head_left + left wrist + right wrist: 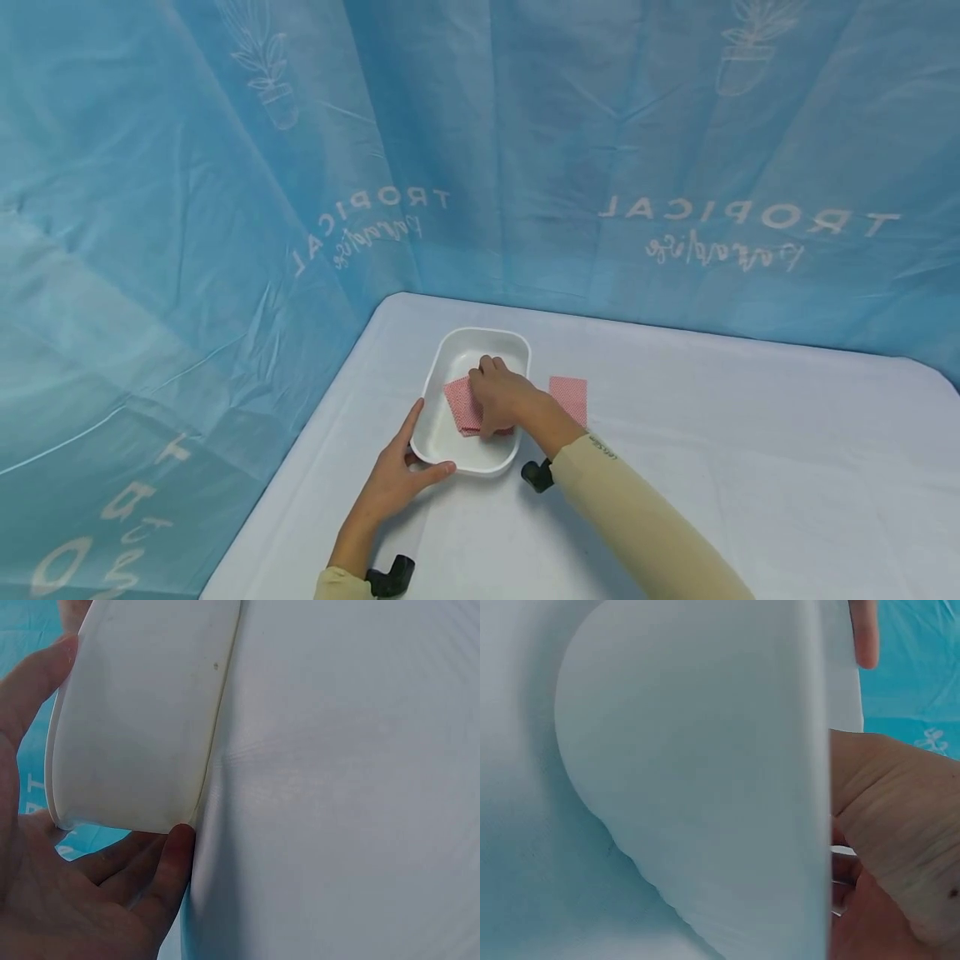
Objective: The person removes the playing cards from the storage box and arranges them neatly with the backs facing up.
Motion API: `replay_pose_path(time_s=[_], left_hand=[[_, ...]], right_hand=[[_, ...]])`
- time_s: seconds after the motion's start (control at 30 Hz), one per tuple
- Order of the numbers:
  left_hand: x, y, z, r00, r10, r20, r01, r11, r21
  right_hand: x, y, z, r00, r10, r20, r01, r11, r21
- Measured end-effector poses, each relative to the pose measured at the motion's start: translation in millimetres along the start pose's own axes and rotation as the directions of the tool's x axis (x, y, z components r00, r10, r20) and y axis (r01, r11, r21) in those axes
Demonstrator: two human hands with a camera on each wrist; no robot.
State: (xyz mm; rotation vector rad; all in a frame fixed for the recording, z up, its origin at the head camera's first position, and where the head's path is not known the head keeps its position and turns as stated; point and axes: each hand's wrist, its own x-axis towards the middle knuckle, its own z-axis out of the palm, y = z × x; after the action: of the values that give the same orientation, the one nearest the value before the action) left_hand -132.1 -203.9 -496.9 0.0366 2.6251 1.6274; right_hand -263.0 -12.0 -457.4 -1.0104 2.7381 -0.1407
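Observation:
A white rectangular dish [467, 357] with rounded corners stands on the table. My left hand [396, 477] holds its near left corner, thumb along the near side and a finger up the left side. Seen from the left wrist, the thumb lies at the rim of the dish [142, 720] while fingertips reach its bottom edge. Inside the dish lies a red-and-white patterned cloth [460, 404], folded at its near edge. My right hand [501, 396] reaches in over the right rim and grips this cloth with curled fingers. In the right wrist view the dish wall [705, 772] hides most of the fingers.
A second red-and-white cloth piece [572, 393] lies flat just right of the dish, partly behind the right forearm. White cloth covers the table [750, 433]. Blue printed curtains [555, 167] hang along its far and left edges.

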Motion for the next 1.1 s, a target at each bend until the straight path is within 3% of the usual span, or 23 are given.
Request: replay_pose_path(time_s=[0.2, 0.43, 0.57, 0.93, 1.1], left_hand=[[-9.2, 28.7, -6.8, 1.0, 0.007, 0.016, -0.007, 1.0, -0.004], [1.2, -4.8, 0.8, 1.0, 0.007, 0.001, -0.007, 1.0, 0.002], [1.6, -10.4, 1.8, 1.0, 0.013, 0.002, -0.013, 1.0, -0.013], [2.0, -7.7, 2.1, 1.0, 0.004, -0.006, -0.004, 1.0, 0.005], [-2.2, 11.4, 0.9, 1.0, -0.005, -0.004, 0.005, 1.0, 0.001]], right_hand=[[-1.5, 0, -7, 1.0, -0.016, 0.007, 0.016, 0.999, 0.033], [-4.3, -1, -13, 0.999, -0.021, 0.026, 0.02, 0.999, 0.028], [-5.8, -1, -17, 0.999, -0.029, 0.021, 0.029, 1.0, 0.002], [-19.3, 8, -43, 1.0, -0.018, -0.001, 0.018, 1.0, 0.005], [-26.8, 17, -48, 1.0, -0.008, -0.02, 0.009, 1.0, 0.017]])
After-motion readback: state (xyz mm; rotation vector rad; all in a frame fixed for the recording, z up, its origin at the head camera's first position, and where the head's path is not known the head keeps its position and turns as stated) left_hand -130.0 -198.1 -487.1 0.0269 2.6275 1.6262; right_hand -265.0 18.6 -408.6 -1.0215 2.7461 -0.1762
